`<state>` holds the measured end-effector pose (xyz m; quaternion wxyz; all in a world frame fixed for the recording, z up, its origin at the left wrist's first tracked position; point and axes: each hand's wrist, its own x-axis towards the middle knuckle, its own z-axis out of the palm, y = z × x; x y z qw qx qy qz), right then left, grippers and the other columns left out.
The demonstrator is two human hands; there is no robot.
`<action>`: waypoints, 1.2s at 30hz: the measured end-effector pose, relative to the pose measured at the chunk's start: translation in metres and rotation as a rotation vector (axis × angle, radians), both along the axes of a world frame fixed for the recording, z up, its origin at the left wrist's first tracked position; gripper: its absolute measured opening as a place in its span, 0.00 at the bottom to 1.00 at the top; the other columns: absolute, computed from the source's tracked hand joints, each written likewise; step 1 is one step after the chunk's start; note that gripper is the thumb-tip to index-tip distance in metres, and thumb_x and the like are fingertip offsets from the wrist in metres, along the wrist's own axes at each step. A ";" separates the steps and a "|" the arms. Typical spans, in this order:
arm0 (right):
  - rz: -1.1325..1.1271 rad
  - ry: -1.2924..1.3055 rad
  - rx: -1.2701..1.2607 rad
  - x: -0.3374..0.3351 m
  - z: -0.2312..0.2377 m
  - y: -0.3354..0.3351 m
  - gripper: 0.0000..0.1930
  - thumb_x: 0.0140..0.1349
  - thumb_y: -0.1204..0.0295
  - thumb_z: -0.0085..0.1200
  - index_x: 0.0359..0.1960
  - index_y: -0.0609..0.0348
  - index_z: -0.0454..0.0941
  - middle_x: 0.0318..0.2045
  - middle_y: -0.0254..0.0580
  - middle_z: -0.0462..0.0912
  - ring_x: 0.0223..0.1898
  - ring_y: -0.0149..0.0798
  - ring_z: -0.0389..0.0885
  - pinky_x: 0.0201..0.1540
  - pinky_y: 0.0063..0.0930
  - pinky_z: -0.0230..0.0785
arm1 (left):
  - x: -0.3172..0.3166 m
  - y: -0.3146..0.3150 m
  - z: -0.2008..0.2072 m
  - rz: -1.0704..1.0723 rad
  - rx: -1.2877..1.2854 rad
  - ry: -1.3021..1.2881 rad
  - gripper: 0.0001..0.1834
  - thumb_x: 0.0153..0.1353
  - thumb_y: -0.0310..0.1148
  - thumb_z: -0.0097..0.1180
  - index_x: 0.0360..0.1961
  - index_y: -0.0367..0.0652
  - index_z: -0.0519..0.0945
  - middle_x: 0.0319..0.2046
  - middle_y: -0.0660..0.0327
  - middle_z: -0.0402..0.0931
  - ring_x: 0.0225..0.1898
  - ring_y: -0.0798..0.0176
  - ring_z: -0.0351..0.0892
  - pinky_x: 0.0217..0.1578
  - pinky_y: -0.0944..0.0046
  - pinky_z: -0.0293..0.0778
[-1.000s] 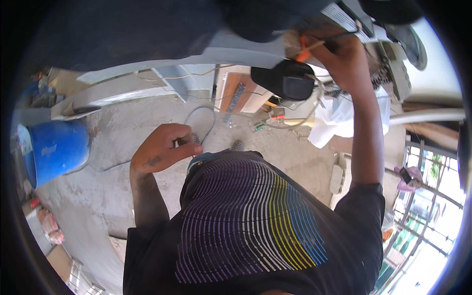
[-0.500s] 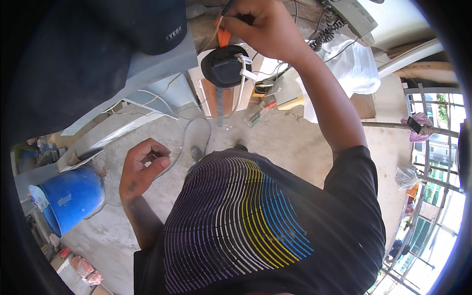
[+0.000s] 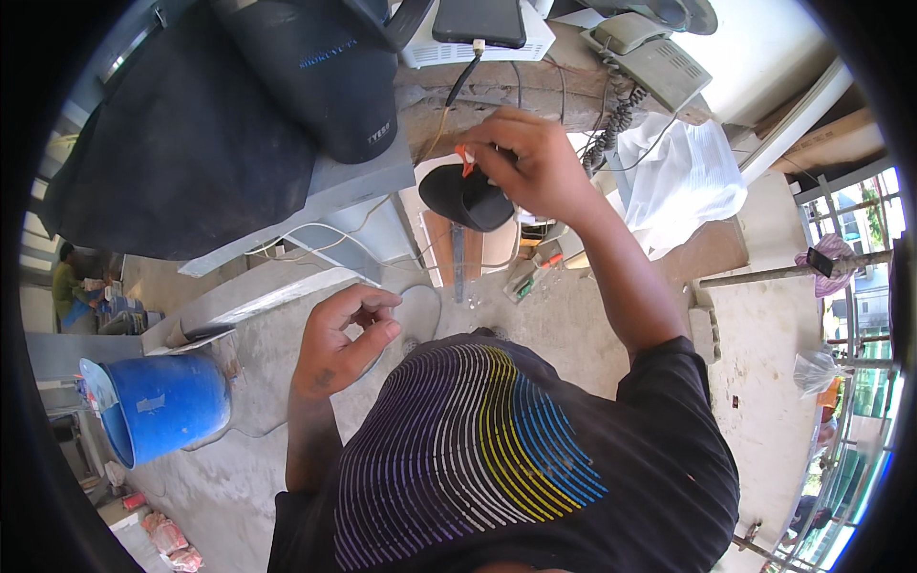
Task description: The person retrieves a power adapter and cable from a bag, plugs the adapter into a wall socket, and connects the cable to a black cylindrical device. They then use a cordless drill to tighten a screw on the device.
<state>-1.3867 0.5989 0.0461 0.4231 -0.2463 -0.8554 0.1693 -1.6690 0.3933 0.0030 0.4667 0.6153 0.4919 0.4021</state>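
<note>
My right hand (image 3: 537, 164) reaches over a black rounded thing (image 3: 466, 201) with an open-looking top; I cannot make out its exact kind. The fingers are bent in a pinch around an orange tab (image 3: 465, 160) at its upper edge. Below the table's wooden edge (image 3: 435, 113), the black thing hangs or is held above the floor. My left hand (image 3: 344, 334) floats in front of my shirt over the floor. Its fingers are loosely curled, with a gap to the thumb, and nothing shows in it.
A phone (image 3: 479, 21) with a plugged-in cable lies on a white box (image 3: 530, 46). Beside it is a corded grey telephone (image 3: 659, 62). Dark bag-like bundles (image 3: 201, 143) fill the left. A blue barrel (image 3: 167, 406) lies on its side. A person (image 3: 69, 286) is far left.
The view has shifted, bringing the phone into sight. My right hand has come down closer to the black thing. The white cable end seen across it before no longer shows there.
</note>
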 end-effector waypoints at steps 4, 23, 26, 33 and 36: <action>0.055 0.010 0.024 0.007 0.002 -0.019 0.04 0.65 0.73 0.66 0.39 0.57 0.88 0.34 0.44 0.87 0.35 0.52 0.87 0.38 0.41 0.79 | 0.029 0.023 0.009 0.058 0.153 0.005 0.21 0.66 0.29 0.69 0.58 0.35 0.83 0.43 0.61 0.83 0.44 0.67 0.81 0.47 0.66 0.77; 0.153 0.015 -0.136 -0.014 -0.026 -0.086 0.05 0.63 0.70 0.66 0.37 0.57 0.89 0.31 0.43 0.85 0.32 0.52 0.87 0.36 0.43 0.79 | 0.070 0.041 -0.034 0.198 0.220 -0.234 0.11 0.73 0.29 0.69 0.48 0.33 0.83 0.38 0.63 0.86 0.41 0.73 0.81 0.45 0.71 0.77; 0.258 0.068 -0.226 -0.015 -0.020 -0.076 0.08 0.65 0.70 0.67 0.43 0.56 0.90 0.32 0.46 0.87 0.32 0.52 0.88 0.36 0.44 0.79 | 0.062 0.043 -0.033 0.176 0.203 -0.261 0.10 0.74 0.28 0.68 0.49 0.32 0.83 0.40 0.62 0.87 0.42 0.73 0.82 0.47 0.71 0.77; -0.380 -0.289 0.012 -0.009 -0.015 -0.030 0.23 0.68 0.68 0.64 0.65 0.47 0.85 0.29 0.45 0.88 0.30 0.49 0.88 0.35 0.42 0.80 | 0.057 0.043 -0.034 0.245 0.181 -0.342 0.08 0.73 0.26 0.68 0.47 0.33 0.83 0.39 0.63 0.86 0.40 0.74 0.81 0.45 0.72 0.77; -0.371 -0.291 0.015 -0.009 -0.018 -0.022 0.24 0.69 0.65 0.63 0.67 0.44 0.83 0.27 0.46 0.88 0.29 0.51 0.88 0.34 0.45 0.80 | 0.054 0.042 -0.036 0.253 0.161 -0.360 0.07 0.73 0.25 0.68 0.47 0.34 0.83 0.38 0.63 0.86 0.39 0.75 0.82 0.44 0.73 0.78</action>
